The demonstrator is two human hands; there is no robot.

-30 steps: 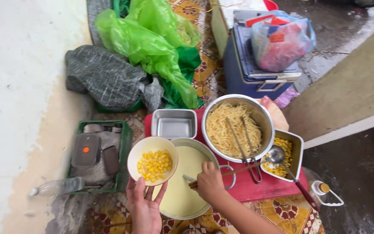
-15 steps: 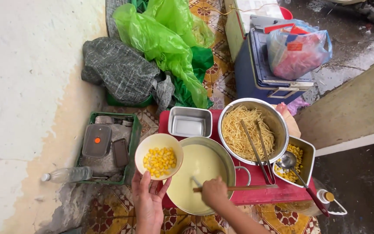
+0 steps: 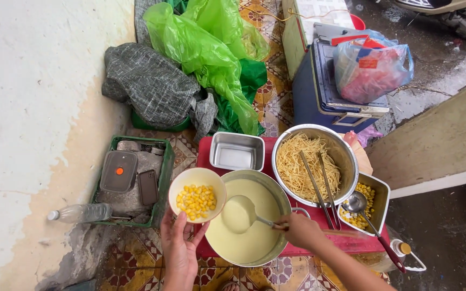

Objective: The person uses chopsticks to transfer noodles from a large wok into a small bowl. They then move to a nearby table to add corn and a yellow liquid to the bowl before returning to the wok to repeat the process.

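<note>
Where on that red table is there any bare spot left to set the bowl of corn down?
Hardly any: the red table shows only a bare strip at its near edge, between the big pot and the corn tray. The empty steel tray is free. Elsewhere, pans crowd it.

Corn bowl in L hand, ladle in R hand

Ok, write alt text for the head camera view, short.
Seen from above, the left hand holds a cream bowl of corn kernels beside a large metal pot of pale yellow liquid, while the right hand lifts a full ladle over it. A bowl of noodles with tongs sits behind on a red tray.
</note>
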